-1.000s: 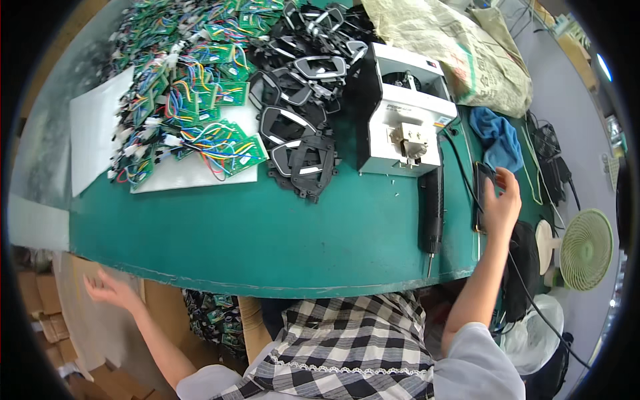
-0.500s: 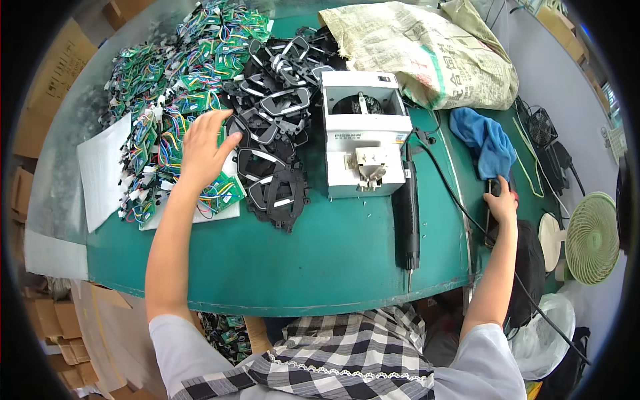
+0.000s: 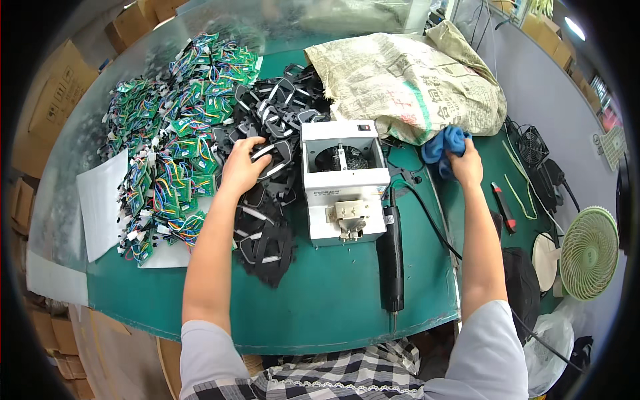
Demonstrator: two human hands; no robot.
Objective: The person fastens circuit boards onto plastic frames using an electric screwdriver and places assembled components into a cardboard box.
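My left hand (image 3: 243,167) reaches into a pile of black plastic frames (image 3: 272,123) with silver trim. Its thumb and forefinger are apart, at the edge of one frame (image 3: 276,160); no firm grip shows. Over on the right, my right hand (image 3: 467,163) has its fingers closed on a crumpled blue cloth (image 3: 445,148). A red and black utility knife (image 3: 505,209) lies on the table beside my right forearm. Between my arms stands a white screw feeder machine (image 3: 347,180), and a black electric screwdriver (image 3: 392,260) lies along its right side.
Green circuit boards with coloured wires (image 3: 173,147) are heaped at the left beside a white foam sheet (image 3: 101,203). A woven sack (image 3: 407,83) lies at the back. A black cable (image 3: 433,217) crosses near my right arm; a green fan (image 3: 589,253) stands far right.
My right hand has left the spot by the utility knife and moved up-left onto the blue cloth, which is now bunched. My left hand has shifted right, from the boards to the black frames.
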